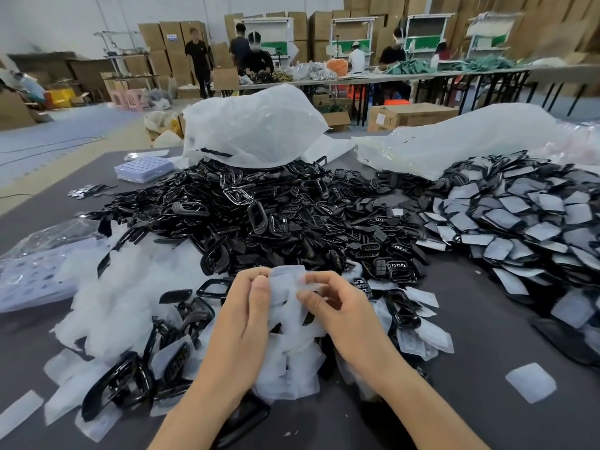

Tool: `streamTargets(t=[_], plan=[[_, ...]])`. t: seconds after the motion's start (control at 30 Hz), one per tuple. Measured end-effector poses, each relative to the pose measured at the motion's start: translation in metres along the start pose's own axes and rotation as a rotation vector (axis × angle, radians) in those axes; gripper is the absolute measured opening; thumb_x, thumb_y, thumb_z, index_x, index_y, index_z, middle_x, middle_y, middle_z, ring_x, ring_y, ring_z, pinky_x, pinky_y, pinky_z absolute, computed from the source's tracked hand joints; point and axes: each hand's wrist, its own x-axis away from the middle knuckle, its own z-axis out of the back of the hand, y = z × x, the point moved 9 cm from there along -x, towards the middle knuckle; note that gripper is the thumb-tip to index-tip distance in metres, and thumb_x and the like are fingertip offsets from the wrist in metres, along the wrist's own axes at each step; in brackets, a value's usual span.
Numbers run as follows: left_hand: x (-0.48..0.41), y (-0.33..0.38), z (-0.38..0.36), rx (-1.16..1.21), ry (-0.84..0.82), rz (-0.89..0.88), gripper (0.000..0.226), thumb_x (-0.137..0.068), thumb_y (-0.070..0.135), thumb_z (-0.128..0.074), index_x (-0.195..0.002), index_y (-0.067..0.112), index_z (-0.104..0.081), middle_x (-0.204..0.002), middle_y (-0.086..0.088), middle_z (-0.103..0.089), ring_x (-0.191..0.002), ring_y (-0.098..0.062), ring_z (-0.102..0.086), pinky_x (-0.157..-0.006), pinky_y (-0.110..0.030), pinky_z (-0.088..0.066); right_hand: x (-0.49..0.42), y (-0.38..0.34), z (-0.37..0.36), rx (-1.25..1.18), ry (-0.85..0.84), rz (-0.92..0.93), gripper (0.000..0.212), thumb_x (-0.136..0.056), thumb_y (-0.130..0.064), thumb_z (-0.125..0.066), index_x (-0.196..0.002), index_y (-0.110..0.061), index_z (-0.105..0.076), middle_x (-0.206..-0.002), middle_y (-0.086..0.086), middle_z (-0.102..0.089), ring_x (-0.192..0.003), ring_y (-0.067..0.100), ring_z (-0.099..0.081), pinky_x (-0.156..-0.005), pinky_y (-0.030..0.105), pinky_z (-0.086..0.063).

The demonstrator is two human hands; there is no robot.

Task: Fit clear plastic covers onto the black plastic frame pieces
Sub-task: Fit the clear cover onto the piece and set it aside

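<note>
Head view: a clear cover [288, 278] is held up just above the near edge of the table [487, 326], pinched between both hands. The left hand [246, 306] grips its left edge with thumb and curled fingers, while the right hand [337, 308] pinches its right edge; the hands sit close together. Whether a frame lies behind the cover cannot be told. Beneath the hands lies a heap of loose clear covers [123, 297], spreading to the left. Behind them rises a large pile of black frame pieces [292, 209]. To the right is a pile of covered frames [519, 219]. Two crumpled plastic bags [253, 125] stand behind the piles.
</note>
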Motion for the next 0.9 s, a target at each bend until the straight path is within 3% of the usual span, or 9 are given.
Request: streamTargets(t=[0.1,0.23,0.33,0.47,0.6,0.7,0.8,0.9], plan=[[-0.004,-0.011,0.004,0.074,0.011,0.097,0.023,-0.106,0.035,-0.037,-0.105,0.045,-0.058,-0.063,0.007,-0.048,-0.055,-0.009,-0.042,-0.052,-0.019,-0.039,0.0,0.003,0.0,0.02,0.0,-0.023,0.01,-0.095,-0.042,-0.068,-0.104,-0.047,-0.066,-0.082,-0.002,-0.07,-0.062,-0.003,-0.051,-0.058,0.011,-0.041],[-0.007,-0.013,0.009,0.113,0.029,0.11,0.024,-0.104,0.025,-0.047,-0.106,0.045,-0.06,-0.059,0.012,-0.038,-0.053,-0.004,-0.038,-0.051,-0.014,-0.038,0.0,0.007,0.0,0.036,0.001,-0.045,0.011,-0.093,-0.05,-0.066,-0.104,-0.049,-0.066,-0.085,-0.018,-0.07,-0.072,-0.003,-0.063,-0.067,0.014,-0.046],[-0.008,-0.008,0.014,0.147,0.05,0.075,0.025,-0.101,0.026,-0.054,-0.106,0.049,-0.062,-0.066,0.014,-0.045,-0.057,-0.002,-0.043,-0.053,-0.013,-0.04,0.0,0.006,0.0,0.034,0.006,-0.042,0.014,-0.094,-0.05,-0.065,-0.101,-0.039,-0.069,-0.088,-0.014,-0.071,-0.076,0.0,-0.065,-0.073,0.018,-0.05],[-0.008,0.0,0.022,0.189,0.119,0.033,0.025,-0.099,0.02,-0.058,-0.109,0.043,-0.061,-0.073,0.019,-0.055,-0.061,0.003,-0.05,-0.054,-0.008,-0.041,0.0,0.007,0.001,0.044,0.024,-0.049,0.011,-0.098,-0.045,-0.062,-0.094,-0.036,-0.068,-0.079,-0.016,-0.067,-0.069,-0.002,-0.056,-0.068,0.019,-0.045],[-0.007,-0.002,0.034,0.239,0.214,0.055,0.023,-0.098,0.025,-0.06,-0.107,0.046,-0.059,-0.087,-0.006,-0.059,-0.071,-0.006,-0.053,-0.062,-0.01,-0.043,0.002,0.003,0.004,0.078,0.042,-0.034,0.01,-0.098,-0.044,-0.06,-0.09,-0.04,-0.065,-0.074,-0.02,-0.064,-0.065,-0.003,-0.053,-0.063,0.015,-0.043],[-0.008,-0.004,0.036,0.275,0.214,0.072,0.022,-0.097,0.028,-0.062,-0.108,0.046,-0.06,-0.09,-0.019,-0.056,-0.073,-0.016,-0.055,-0.066,-0.016,-0.047,0.005,-0.002,0.005,0.106,0.068,0.0,0.015,-0.096,-0.053,-0.056,-0.109,-0.047,-0.061,-0.101,-0.028,-0.065,-0.088,-0.007,-0.062,-0.073,0.011,-0.047],[-0.008,0.001,0.027,0.309,0.142,0.057,0.023,-0.096,0.027,-0.063,-0.107,0.047,-0.061,-0.082,-0.009,-0.06,-0.073,-0.018,-0.062,-0.068,-0.017,-0.052,0.009,-0.015,0.003,0.188,0.082,0.094,0.041,-0.094,-0.067,-0.048,-0.133,-0.054,-0.048,-0.126,-0.036,-0.055,-0.119,-0.012,-0.053,-0.089,0.011,-0.046],[-0.005,0.007,0.016,0.317,0.067,0.045,0.022,-0.094,0.028,-0.062,-0.107,0.046,-0.063,-0.075,0.002,-0.059,-0.068,-0.008,-0.059,-0.065,-0.013,-0.049,0.011,-0.024,-0.001,0.207,0.05,0.157,0.042,-0.094,-0.069,-0.051,-0.134,-0.057,-0.048,-0.133,-0.036,-0.054,-0.129,-0.013,-0.045,-0.094,0.003,-0.039]])
